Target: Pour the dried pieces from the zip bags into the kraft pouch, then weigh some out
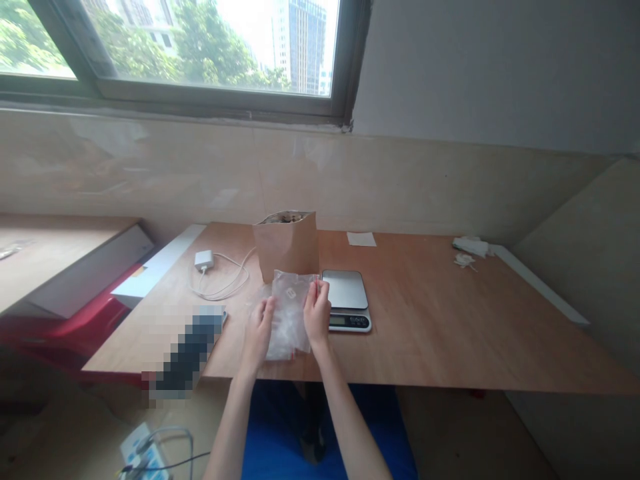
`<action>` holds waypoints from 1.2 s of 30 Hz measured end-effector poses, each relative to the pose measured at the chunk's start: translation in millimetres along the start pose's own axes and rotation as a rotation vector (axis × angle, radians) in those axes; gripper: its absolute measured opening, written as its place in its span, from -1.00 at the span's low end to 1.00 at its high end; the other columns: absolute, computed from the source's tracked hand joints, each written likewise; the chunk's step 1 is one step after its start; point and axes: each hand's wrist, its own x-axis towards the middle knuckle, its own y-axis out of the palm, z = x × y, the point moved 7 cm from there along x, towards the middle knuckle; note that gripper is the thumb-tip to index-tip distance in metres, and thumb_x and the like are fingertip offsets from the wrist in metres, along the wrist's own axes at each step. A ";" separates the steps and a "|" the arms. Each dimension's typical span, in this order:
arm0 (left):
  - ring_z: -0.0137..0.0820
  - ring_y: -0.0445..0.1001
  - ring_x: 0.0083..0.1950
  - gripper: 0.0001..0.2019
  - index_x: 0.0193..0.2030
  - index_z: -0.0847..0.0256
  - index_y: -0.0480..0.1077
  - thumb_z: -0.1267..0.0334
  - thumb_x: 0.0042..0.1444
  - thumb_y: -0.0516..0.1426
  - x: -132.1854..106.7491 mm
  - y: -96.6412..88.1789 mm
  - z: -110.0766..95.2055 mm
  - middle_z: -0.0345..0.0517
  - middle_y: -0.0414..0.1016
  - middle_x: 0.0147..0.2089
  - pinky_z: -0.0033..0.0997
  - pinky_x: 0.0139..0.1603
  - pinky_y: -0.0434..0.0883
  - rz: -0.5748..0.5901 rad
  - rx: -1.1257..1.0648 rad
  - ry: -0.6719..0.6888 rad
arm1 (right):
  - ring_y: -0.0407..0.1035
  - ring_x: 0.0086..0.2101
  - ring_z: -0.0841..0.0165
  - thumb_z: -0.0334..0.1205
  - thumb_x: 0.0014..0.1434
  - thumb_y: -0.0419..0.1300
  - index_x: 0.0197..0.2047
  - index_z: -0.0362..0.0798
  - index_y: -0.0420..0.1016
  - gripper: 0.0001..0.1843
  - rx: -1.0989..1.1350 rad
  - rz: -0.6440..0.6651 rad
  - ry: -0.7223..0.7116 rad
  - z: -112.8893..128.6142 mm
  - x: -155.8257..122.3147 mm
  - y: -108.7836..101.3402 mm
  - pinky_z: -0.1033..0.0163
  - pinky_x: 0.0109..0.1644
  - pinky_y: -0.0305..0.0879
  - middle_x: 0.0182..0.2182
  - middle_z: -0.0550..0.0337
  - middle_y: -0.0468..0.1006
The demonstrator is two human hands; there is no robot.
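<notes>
The clear bag lies between both hands above the desk, the right hand's fingers pinching its red-striped edge, the left hand's at the opposite edge, their grip unclear.

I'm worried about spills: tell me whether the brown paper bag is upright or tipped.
Upright: the brown paper bag stands on the table, its open mouth facing up.

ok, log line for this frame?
left hand: holds plastic bag; right hand: pinches its right edge; scale: beside right hand; paper bag: upright, open, behind
</notes>
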 end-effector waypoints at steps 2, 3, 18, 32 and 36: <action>-0.41 0.41 -0.52 -0.52 -0.28 0.23 0.34 -0.20 0.04 -0.02 -2.7 6.6 6.7 -0.19 0.41 -0.48 -0.46 -0.59 0.36 0.072 -0.002 -0.058 | 0.40 -0.42 0.33 -0.06 0.30 -0.16 -0.19 -0.02 0.23 -0.73 -0.011 -0.018 -0.009 0.6 4.8 5.2 0.29 -0.41 0.26 -0.44 0.16 0.46; -0.43 0.36 -0.59 -0.53 -0.27 0.22 0.32 -0.20 0.03 -0.02 -3.8 7.2 9.3 -0.25 0.35 -0.56 -0.50 -0.68 0.29 0.073 0.005 -0.083 | 0.40 -0.42 0.33 -0.06 0.30 -0.16 -0.19 -0.02 0.23 -0.74 -0.019 -0.016 -0.017 0.6 6.6 8.1 0.29 -0.41 0.26 -0.44 0.16 0.46; -0.26 0.49 -0.40 -0.60 -0.13 0.20 0.32 -0.07 0.09 -0.04 3.3 -7.4 22.9 -0.11 0.44 -0.44 -0.35 -0.53 0.40 0.093 0.419 -0.010 | 0.48 -0.30 0.25 -0.24 0.28 -0.15 -0.17 -0.07 0.25 -0.79 -0.297 0.085 -0.047 -19.2 6.3 29.4 0.23 -0.30 0.33 -0.30 -0.01 0.54; -0.22 0.27 0.22 -0.64 0.11 0.19 0.25 0.21 0.20 -0.08 -2.4 42.5 7.0 0.09 0.31 0.17 -0.08 0.18 0.26 0.097 0.466 0.502 | 0.45 -0.34 0.26 -0.24 0.19 -0.03 -0.10 -0.06 0.21 -0.80 -0.290 0.191 0.014 -29.9 -2.6 27.8 0.22 -0.31 0.33 -0.29 0.05 0.52; -0.20 0.14 0.31 -0.59 0.16 0.20 0.25 0.21 0.24 -0.16 -0.6 52.9 33.6 0.07 0.26 0.25 -0.01 0.25 0.13 0.168 0.608 0.351 | 0.41 -0.28 0.24 -0.27 0.20 -0.07 -0.14 -0.05 0.24 -0.83 -0.319 0.098 0.006 -24.0 -3.5 6.6 0.18 -0.27 0.32 -0.22 0.01 0.47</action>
